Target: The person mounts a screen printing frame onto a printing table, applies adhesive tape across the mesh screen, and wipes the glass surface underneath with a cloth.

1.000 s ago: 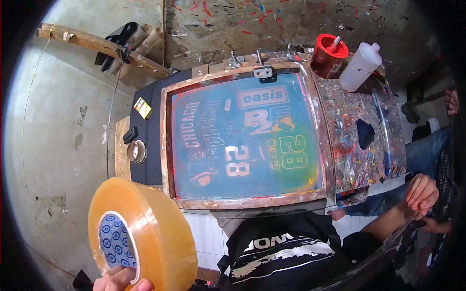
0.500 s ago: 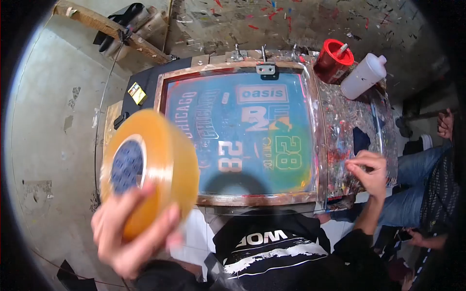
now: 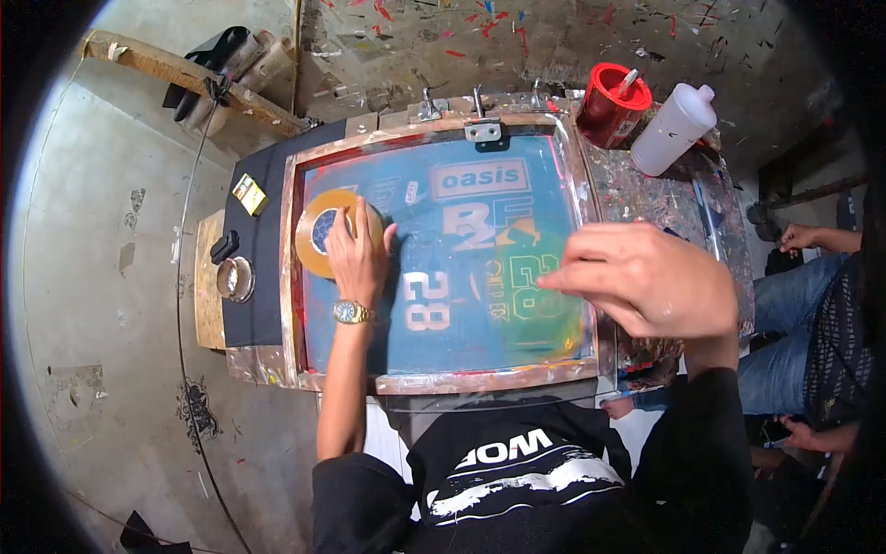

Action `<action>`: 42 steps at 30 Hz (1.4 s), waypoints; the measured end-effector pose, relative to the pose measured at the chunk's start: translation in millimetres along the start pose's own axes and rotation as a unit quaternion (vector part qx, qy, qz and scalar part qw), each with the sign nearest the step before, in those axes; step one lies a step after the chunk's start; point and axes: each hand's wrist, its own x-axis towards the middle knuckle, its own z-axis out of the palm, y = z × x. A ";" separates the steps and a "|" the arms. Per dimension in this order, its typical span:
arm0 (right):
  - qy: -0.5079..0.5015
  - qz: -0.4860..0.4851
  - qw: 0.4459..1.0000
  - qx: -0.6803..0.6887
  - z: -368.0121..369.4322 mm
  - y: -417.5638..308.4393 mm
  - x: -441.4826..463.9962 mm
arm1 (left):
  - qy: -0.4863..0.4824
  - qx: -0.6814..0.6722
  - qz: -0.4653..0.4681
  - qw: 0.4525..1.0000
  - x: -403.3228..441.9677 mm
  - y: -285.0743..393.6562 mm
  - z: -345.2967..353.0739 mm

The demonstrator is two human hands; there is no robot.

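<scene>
A wood-framed printing screen [image 3: 443,342] with blue mesh lies on the table, showing "oasis" and "28" designs. On its upper left rests a large roll of amber tape [image 3: 317,258]. My left hand [image 3: 355,254], with a gold watch [image 3: 351,312] on the wrist, is on the roll, its fingers over the core and near side. My right hand [image 3: 651,282] is raised over the screen's right side, thumb and fingertips pinched together; anything between them is too small to make out. A metal hinge clamp [image 3: 484,134] grips the frame's far edge.
A red tub [image 3: 611,115] and a white bottle [image 3: 672,134] stand at the back right on the paint-spattered table [image 3: 646,212]. At the left are a yellow packet [image 3: 248,195], a black object [image 3: 224,246] and a small round dish [image 3: 235,279]. Other people sit at the right.
The tape roll has gone from close before the camera down onto the screen's upper left, with my left hand. My right hand has moved from the far right to over the screen's right side.
</scene>
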 end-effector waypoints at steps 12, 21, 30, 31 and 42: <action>-0.122 0.098 0.952 0.264 42.8 161.4 92.2 | -0.404 -0.746 -0.239 0.472 -65.1 119.3 -78.6; -0.169 0.152 0.923 0.311 116.6 251.4 99.2 | -0.436 -0.628 -0.337 0.549 -100.2 123.9 -65.1; -0.113 0.121 0.964 0.210 131.8 255.3 104.7 | -0.440 -0.564 -0.333 0.614 -108.1 128.6 -60.1; -0.114 0.121 0.964 0.210 132.1 255.1 104.2 | -0.440 -0.564 -0.334 0.614 -107.2 129.8 -62.0; -0.079 0.112 0.971 0.197 133.2 248.4 102.0 | -0.412 -0.485 -0.304 0.709 -104.7 134.0 -67.1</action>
